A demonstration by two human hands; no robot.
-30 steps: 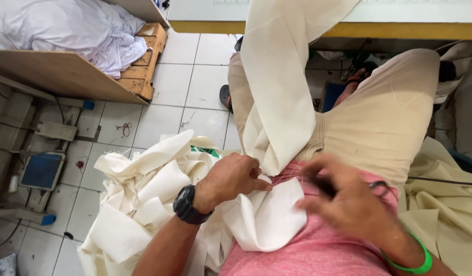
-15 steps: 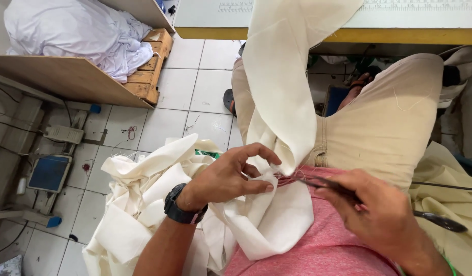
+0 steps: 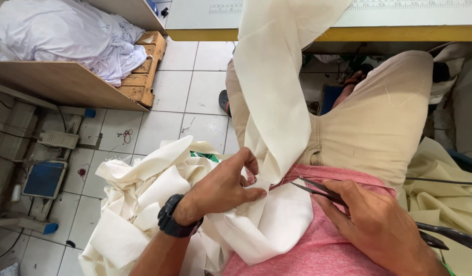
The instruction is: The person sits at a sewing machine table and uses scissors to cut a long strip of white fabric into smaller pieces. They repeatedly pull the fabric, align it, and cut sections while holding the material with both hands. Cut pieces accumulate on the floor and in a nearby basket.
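Closest to the camera, the right hand is wrapped around a pair of scissors. Fingers are curled round the tool, the blades look slightly parted, and the tips point left toward the cloth without quite touching it as far as I can see. Dark handles stick out past the wrist on the right.

Just left of that, the left hand, the one with the black watch, is pinching a fold of the cream cloth. Thumb and index are pressed together on it, right where the strip comes down onto the lap, other fingers loosely bunched behind.

The cloth hangs down from the table edge at the top, runs over the thigh in beige trousers, gets gripped at the lap over the pink shirt, and then spills into a crumpled pile on the tiled floor to the left.

How far along? My guess is a snip at the pinched spot is lined up but not made, since I see no cut edge at the blades. Whether the pile is finished pieces or stuff waiting, can't tell.

Further out: a wooden shelf with a heap of white fabric, and a blue pedal-looking thing on the floor.

Hard to see: the exact blade tips against the shirt, whatever thread or seam is being held, and the top of the table, which is cut off.
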